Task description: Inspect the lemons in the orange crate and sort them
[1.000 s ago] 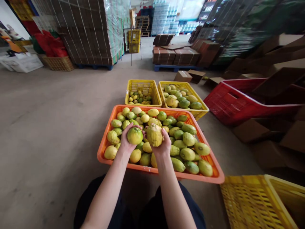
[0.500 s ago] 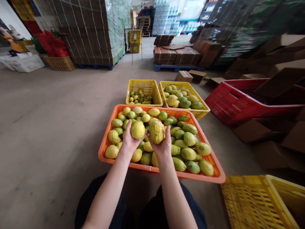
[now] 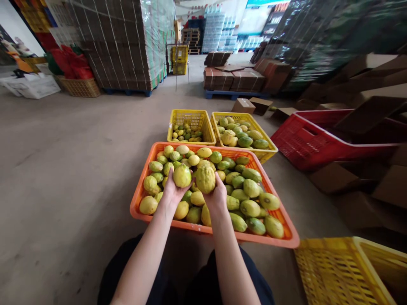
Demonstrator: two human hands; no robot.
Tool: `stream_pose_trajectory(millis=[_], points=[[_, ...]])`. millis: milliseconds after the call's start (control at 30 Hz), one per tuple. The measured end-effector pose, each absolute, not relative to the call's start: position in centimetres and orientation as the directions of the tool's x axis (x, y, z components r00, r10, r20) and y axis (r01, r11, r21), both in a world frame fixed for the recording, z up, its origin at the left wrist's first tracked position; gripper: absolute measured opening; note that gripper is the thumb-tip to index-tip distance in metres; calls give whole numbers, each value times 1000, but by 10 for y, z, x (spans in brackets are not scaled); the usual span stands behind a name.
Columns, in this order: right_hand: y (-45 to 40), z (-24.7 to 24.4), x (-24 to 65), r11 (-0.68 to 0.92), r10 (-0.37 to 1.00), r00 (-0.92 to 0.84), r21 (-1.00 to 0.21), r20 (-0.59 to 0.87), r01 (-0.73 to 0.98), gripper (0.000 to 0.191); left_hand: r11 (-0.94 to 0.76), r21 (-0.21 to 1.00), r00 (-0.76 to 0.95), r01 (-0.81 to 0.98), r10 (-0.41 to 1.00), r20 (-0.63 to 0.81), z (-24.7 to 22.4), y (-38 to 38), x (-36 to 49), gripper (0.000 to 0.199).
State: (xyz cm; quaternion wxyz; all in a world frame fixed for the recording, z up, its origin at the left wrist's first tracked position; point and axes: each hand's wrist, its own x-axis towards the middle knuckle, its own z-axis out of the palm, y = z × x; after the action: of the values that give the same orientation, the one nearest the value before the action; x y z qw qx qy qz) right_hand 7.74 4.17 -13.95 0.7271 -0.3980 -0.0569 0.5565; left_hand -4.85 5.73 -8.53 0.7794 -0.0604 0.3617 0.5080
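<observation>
An orange crate (image 3: pixel 248 241) full of green and yellow fruits lies in front of me. Above its middle, my left hand (image 3: pixel 173 190) holds a smooth, round yellow-green fruit (image 3: pixel 182 176). Beside it, my right hand (image 3: pixel 216 195) grips a larger, bumpy yellow-green fruit (image 3: pixel 205 178). The two held fruits are side by side with a small gap between them. Fingers under both fruits are partly hidden.
Behind the orange crate stand two yellow crates, one with small fruits (image 3: pixel 187 134) and one with larger fruits (image 3: pixel 245 142). To the right are a red crate (image 3: pixel 302 142), cardboard boxes (image 3: pixel 337 176) and another yellow crate (image 3: pixel 333 262).
The bumpy fruit has turned in my right hand and moved slightly left. The round fruit has tilted in my left hand. The whole view has shifted a little.
</observation>
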Motion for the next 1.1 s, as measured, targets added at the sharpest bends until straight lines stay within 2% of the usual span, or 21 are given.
stream_pose_trajectory(millis=[100,233,333,500,633,767,967,1100], points=[[40,-136,73,50,831,382,-629,-405,-776,25,467,285,228,-837,771,-594,-82,57,-49,26],[35,-127,70,16,894,307,-662,-326,-749,33,479,287,244,-829,774,-585,-79,55,-49,15],[31,-121,70,-11,907,279,-680,-315,-733,30,487,299,259,-821,783,-566,-79,53,-50,24],[29,-114,68,64,857,362,-621,-367,-781,21,484,315,263,-816,797,-543,-82,54,-53,42],[32,-114,69,80,824,373,-564,-426,-822,16,490,340,284,-803,815,-505,-84,55,-52,35],[38,-122,69,93,804,380,-535,-457,-840,16,473,316,278,-822,819,-502,-82,54,-49,33],[37,-122,65,79,780,407,-570,-476,-818,16,447,327,196,-833,790,-580,-78,54,-47,26],[30,-112,64,38,849,339,-593,-405,-804,14,463,375,191,-804,797,-573,-89,55,-49,21]])
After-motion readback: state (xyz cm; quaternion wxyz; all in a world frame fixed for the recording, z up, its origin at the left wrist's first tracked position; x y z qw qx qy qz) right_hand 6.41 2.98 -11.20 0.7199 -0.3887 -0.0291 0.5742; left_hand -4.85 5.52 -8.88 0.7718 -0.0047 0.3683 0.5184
